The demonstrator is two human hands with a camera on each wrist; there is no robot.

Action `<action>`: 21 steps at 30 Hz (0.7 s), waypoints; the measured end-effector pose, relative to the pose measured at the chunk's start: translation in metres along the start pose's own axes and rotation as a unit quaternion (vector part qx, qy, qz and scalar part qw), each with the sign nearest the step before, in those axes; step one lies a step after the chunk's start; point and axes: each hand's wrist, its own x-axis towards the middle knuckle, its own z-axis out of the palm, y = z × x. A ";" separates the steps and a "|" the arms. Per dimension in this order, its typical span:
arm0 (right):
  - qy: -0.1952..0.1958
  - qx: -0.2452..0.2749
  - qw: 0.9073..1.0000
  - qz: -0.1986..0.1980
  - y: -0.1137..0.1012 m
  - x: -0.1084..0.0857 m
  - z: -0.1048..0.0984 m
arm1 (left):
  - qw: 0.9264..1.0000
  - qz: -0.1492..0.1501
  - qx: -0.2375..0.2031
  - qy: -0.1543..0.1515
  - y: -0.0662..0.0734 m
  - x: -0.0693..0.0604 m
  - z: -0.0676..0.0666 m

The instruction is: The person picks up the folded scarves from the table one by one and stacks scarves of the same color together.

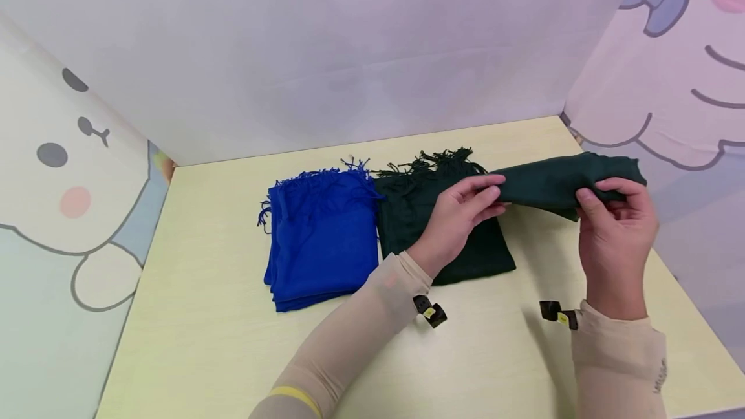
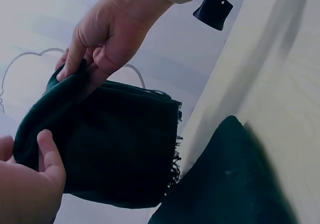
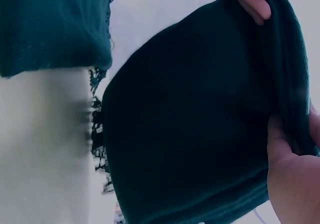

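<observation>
Both hands hold up a folded dark green fringed scarf (image 1: 547, 181) by its top edge, above the right side of the table. My left hand (image 1: 456, 215) pinches the left end between thumb and fingers, while my right hand (image 1: 617, 238) grips the right end. In the right wrist view the raised scarf (image 3: 190, 104) hangs down with its fringe at the lower edge. Another folded dark green scarf (image 1: 477, 251) lies on the table, partly behind my left hand. To its left is a folded blue scarf (image 1: 326, 238), its fringe at the far side.
The pale wooden table (image 1: 215, 341) stands against a white cloth backdrop (image 1: 349, 50). Cartoon-printed cloths hang at the left (image 1: 70, 167) and right. Both sleeves carry small black wrist mounts.
</observation>
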 end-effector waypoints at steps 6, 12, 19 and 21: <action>0.009 -0.012 1.000 -0.016 0.000 0.002 0.007 | 1.000 -0.003 -0.012 -0.004 0.006 0.002 0.000; -0.018 -0.039 0.999 -0.034 0.000 0.002 0.015 | 1.000 0.024 0.003 -0.004 0.012 0.003 -0.003; -0.035 -0.048 0.998 -0.035 0.002 0.003 0.028 | 0.998 0.049 0.026 0.003 0.022 0.002 -0.007; -0.042 -0.063 0.996 -0.037 0.004 0.003 0.031 | 0.998 0.051 0.033 0.003 0.025 0.001 -0.009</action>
